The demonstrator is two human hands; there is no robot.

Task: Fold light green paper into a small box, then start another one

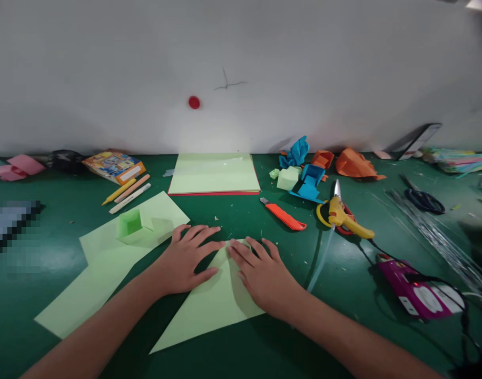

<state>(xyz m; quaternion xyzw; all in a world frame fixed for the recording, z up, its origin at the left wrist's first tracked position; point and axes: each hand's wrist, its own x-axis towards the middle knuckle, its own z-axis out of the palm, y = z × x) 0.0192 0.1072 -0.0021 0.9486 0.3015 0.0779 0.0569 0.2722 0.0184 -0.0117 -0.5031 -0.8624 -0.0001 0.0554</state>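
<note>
A light green sheet of paper [213,310], which looks folded, lies on the table in front of me. My left hand [185,260] rests at its upper left edge, fingers spread, the forefinger close to the paper's top corner. Flat on the paper's upper right side lies my right hand [260,271], its fingers stretched out and the fingertips at that same corner. Part of the paper is hidden under both hands. Left of my left hand, more light green paper [98,287] bears a small open green paper box [135,226].
A stack of green paper [215,176] lies against the wall. To the right are an orange cutter knife [284,215], a yellow glue gun [345,217] over scissors, crumpled paper [296,152] and a purple power strip [418,289] with cables. Markers [124,192] lie at the left.
</note>
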